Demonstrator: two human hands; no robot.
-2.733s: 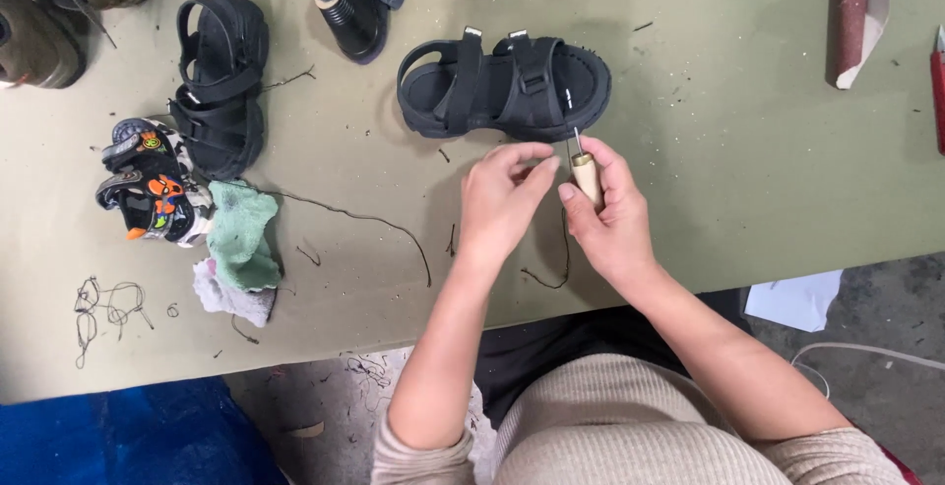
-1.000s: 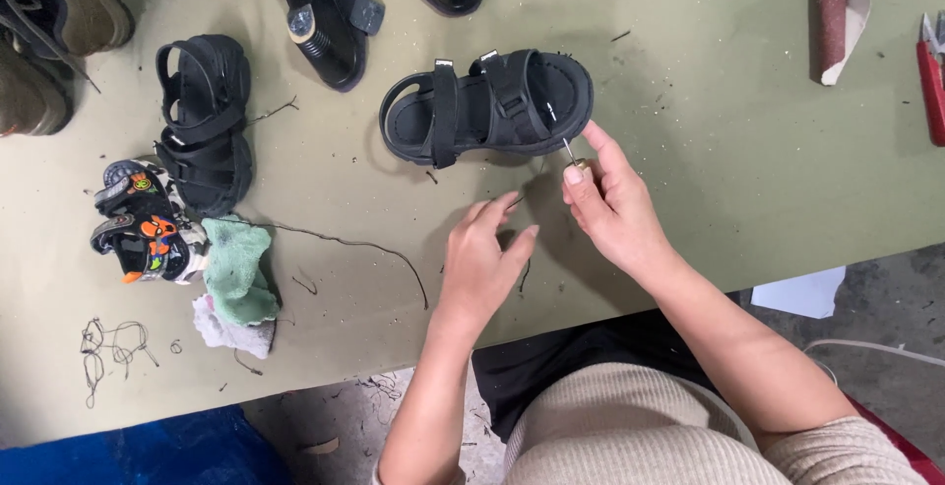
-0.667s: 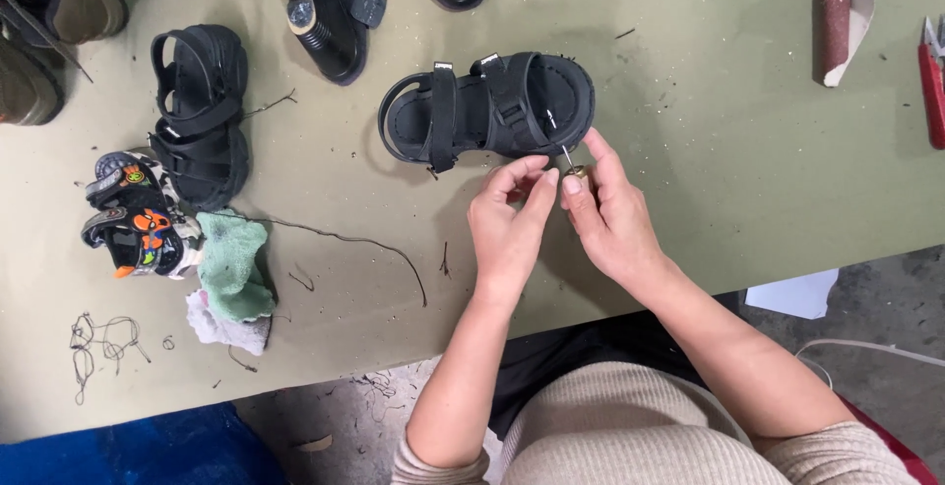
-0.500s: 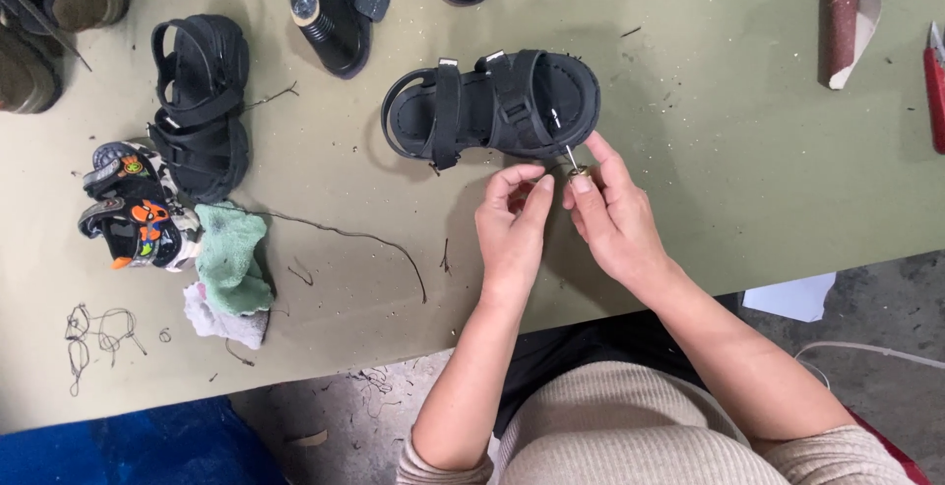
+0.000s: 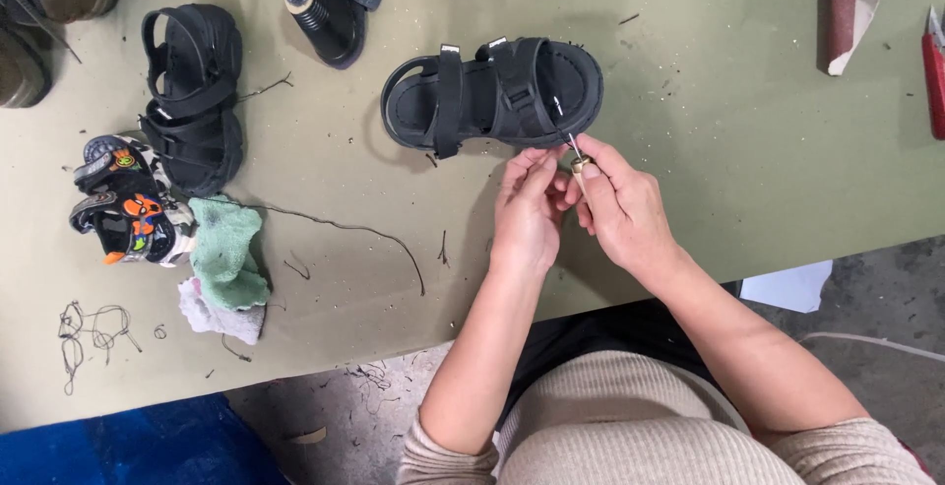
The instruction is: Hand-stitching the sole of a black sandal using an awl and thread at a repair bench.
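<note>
black sandal [image 5: 492, 96], olive-green table [image 5: 748, 180], mint-green cloth [image 5: 224, 254]

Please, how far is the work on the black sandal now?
Done: not much that shows; the black sandal lies whole on the table. In hand: the right hand holds a small awl-like tool with its metal tip at the sandal's edge, and the left hand pinches beside it. Left: the other black sandal lies untouched.

Both bare forearms rise from the lower middle of the frame and converge at its centre, where the left hand [image 5: 527, 214] lies palm down with fingertips pinched together, touching the right hand [image 5: 622, 211], whose curled fingers and thumb close in a tight pinch beside it.
</note>
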